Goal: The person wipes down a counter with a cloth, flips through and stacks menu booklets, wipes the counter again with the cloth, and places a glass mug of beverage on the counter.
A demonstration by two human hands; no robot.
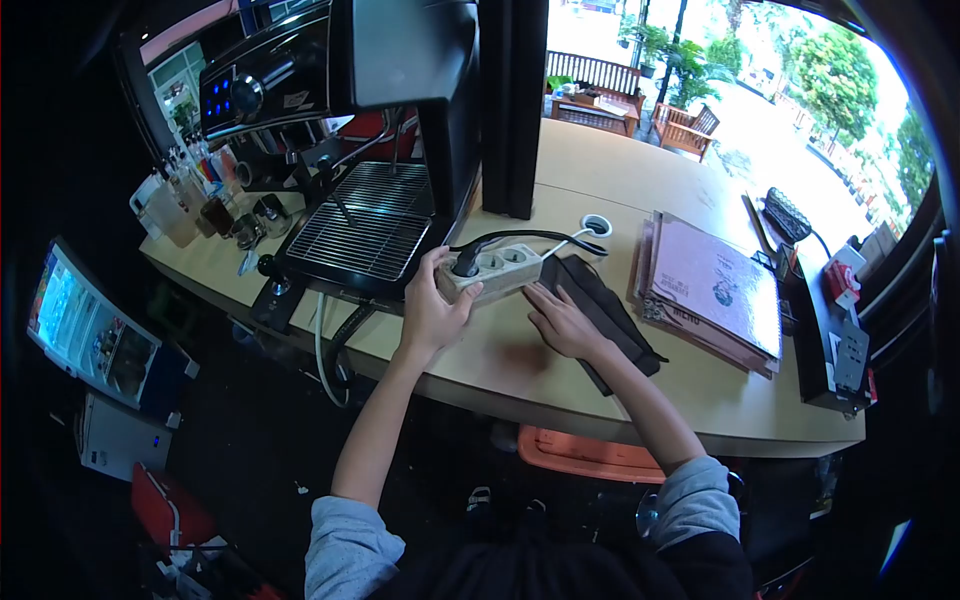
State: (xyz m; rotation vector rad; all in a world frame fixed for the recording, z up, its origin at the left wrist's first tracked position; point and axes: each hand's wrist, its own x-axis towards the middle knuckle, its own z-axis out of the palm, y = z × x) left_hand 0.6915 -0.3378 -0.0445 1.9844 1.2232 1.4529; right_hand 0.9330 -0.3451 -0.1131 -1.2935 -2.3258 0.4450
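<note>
A white power strip (493, 274) with several sockets lies tilted on the counter beside the espresso machine, a black plug (467, 266) in its left end. My left hand (436, 308) is closed around that left end, thumb along the front side. A black cable (520, 235) arches behind the strip, and a white cord (566, 242) runs from its right end to a round hole in the counter. With fingers stretched out, my right hand (565, 322) rests at the strip's lower right corner, beside a folded black cloth (600, 308).
The espresso machine's drip tray (365, 220) stands at left, with bottles (180, 205) beyond. Stacked pink menus (715, 285) and a black organizer (830, 345) occupy the right. A black post (512, 110) rises behind; the counter's front edge (560, 412) curves near me.
</note>
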